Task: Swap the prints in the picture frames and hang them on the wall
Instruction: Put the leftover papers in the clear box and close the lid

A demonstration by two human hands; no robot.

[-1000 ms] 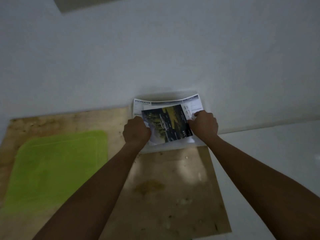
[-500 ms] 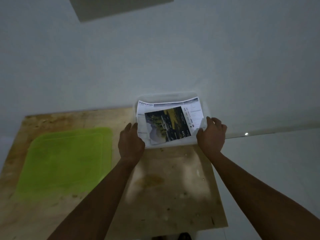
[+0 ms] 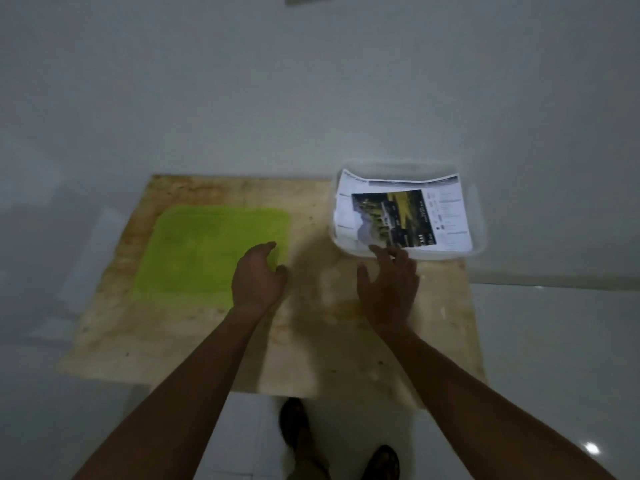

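**Lifting the top print from the tray**

The prints [image 3: 398, 216] lie stacked in a clear tray [image 3: 479, 233] at the counter's [image 3: 311, 341] far right corner: a small dark photo on top of a larger white sheet. The right hand [image 3: 388, 289] hovers at the tray's near rim, fingers [image 3: 375, 251] spread wide and holding nothing. Whether the forefinger touches the photo's corner I cannot tell. The left hand [image 3: 258, 275] hangs loose and empty over the edge of the green mat [image 3: 207, 251].

To do this step well, I judge, slide one fingertip under the photo's near corner, pinch only that sheet, and lift it flat so the paper beneath does not drag along. The left hand could steady the tray — light plastic may skate on the wood.
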